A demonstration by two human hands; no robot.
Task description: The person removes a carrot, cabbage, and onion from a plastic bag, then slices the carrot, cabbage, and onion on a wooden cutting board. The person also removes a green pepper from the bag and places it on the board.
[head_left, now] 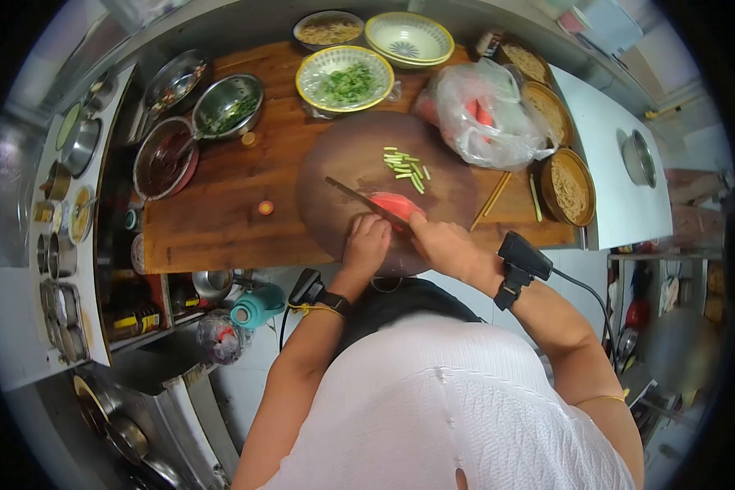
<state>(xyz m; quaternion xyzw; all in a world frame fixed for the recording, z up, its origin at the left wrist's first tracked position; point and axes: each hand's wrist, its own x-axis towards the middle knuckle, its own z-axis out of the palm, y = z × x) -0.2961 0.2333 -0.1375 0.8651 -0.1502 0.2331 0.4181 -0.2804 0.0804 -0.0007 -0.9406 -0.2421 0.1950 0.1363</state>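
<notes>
1. The right hand [445,243] grips the knife [355,194], its blade across the red food [400,204] on the round board [327,155].
2. The left hand [369,237] bunches close by, probably for steadying; its grip is unclear.
3. Green strips [404,167] lie clear of the blade.

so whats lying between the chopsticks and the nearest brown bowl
A single thin green stalk lies on the wooden table between the chopsticks and that bowl, as the head view shows.

You see a green-filled bowl [305,82] with a patterned yellow rim at upper centre. Your round board [343,147] is dark brown, the tabletop [220,220] orange-brown, and your top [433,392] white, at lower centre.
</notes>
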